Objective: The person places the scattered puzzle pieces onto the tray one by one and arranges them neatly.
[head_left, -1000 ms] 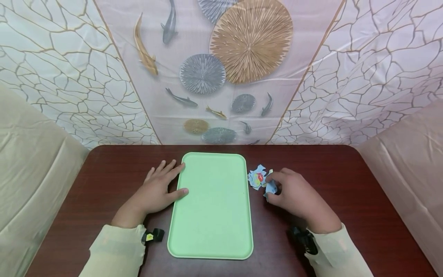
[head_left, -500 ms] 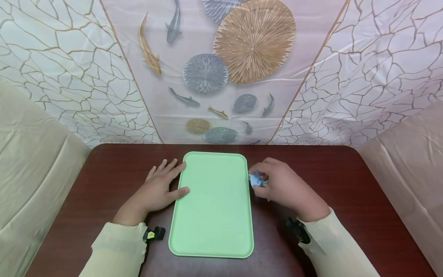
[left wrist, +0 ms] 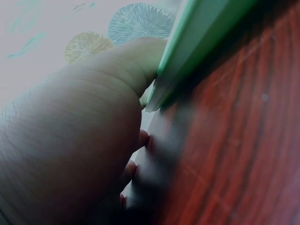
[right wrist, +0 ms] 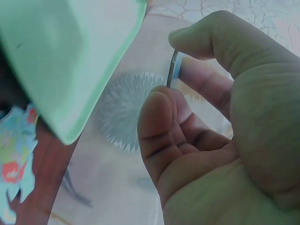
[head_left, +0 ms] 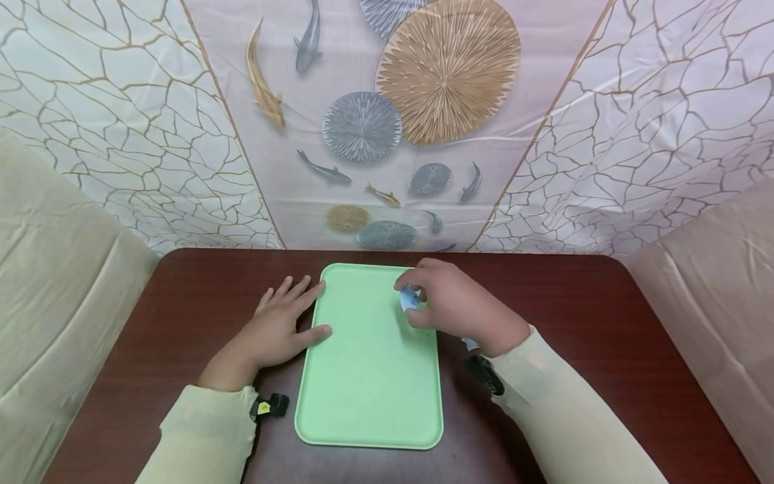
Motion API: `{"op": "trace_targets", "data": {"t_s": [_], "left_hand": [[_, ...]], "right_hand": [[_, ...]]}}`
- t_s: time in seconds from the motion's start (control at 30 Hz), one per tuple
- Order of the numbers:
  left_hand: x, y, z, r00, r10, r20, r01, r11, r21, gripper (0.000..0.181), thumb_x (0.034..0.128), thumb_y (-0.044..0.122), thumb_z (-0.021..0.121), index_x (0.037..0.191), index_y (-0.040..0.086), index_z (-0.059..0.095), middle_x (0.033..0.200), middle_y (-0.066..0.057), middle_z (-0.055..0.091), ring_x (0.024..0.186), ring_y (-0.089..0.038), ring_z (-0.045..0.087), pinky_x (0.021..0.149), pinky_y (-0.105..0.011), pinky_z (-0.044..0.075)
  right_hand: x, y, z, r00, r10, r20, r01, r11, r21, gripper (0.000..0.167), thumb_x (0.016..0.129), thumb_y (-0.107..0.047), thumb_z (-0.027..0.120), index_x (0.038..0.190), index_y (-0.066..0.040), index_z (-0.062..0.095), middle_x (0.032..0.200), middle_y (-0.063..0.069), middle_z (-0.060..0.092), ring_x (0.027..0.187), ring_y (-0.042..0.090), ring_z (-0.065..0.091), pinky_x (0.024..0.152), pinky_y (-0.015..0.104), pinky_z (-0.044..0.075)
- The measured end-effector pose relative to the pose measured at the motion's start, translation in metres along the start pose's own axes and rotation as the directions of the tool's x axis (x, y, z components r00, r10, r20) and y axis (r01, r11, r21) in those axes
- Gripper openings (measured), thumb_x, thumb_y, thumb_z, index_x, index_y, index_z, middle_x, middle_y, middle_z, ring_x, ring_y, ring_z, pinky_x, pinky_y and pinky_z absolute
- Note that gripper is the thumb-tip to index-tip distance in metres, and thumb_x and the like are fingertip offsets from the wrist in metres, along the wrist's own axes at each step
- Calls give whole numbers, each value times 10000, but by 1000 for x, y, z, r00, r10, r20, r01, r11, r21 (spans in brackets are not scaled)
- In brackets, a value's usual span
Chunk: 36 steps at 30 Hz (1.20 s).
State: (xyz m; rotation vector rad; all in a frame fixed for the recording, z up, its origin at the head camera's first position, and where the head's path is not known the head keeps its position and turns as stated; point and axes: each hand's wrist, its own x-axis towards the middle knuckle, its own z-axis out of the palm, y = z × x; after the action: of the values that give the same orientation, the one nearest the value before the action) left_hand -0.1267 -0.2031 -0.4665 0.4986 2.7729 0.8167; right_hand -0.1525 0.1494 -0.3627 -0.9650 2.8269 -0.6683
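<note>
A patterned cloth [head_left: 387, 128] hangs behind the brown counter [head_left: 211, 289], where a green tray [head_left: 369, 383] lies. The left hand [head_left: 281, 329], fingers spread, touches the tray's edge; the right hand [head_left: 453, 302], above the tray, pinches a thin blue piece [head_left: 408, 298], partly blocking colourful pieces [right wrist: 16, 164] beside the tray.

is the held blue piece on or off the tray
Off: the right hand pinches the blue piece above the tray; right wrist view shows backdrop between them.

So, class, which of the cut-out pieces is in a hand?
The blue piece pinched by the right hand, over the tray in the head view; the other pieces in sight lie on the table beside it.
</note>
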Motion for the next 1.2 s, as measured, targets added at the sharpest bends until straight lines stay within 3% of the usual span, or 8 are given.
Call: {"op": "trace_targets", "data": {"t_s": [0.27,0.5,0.77,1.2], "left_hand": [[0,0,1,1000,0,-3,0,1000,5,920,1068,730,626,1810,307,286,1895,-145,183,1756,-506,40,1355,-782,2],[1,0,3,1000,4,0,-4,1000,14,924,1066,750,608,1811,318,274,1898,-137,176,1760,-494,39,1360,-771,6],[0,-1,0,1000,4,-1,-4,999,33,912,1078,722,613,1815,312,266,1898,-142,171,1759,-497,36,1360,-768,7],[-1,0,-1,1000,18,-5,-18,999,29,896,1085,705,615,1814,318,266,1896,-147,181,1759,-498,42,1357,-777,15]], "right_hand": [[29,-9,9,997,-51,53,54,997,-60,364,856,-92,812,1217,-115,842,995,26,718,904,185,573,796,311,530],[51,-13,23,994,-30,102,32,999,-17,349,892,-86,811,1240,-104,836,1072,27,737,962,201,606,847,335,553],[78,-28,49,984,-61,165,68,997,-37,351,948,-92,814,1298,-112,824,1122,18,776,981,208,599,837,336,554],[103,-43,71,970,30,241,-16,998,-61,372,1035,-161,773,1404,-204,797,1211,-24,755,1083,182,611,937,345,545]]}}
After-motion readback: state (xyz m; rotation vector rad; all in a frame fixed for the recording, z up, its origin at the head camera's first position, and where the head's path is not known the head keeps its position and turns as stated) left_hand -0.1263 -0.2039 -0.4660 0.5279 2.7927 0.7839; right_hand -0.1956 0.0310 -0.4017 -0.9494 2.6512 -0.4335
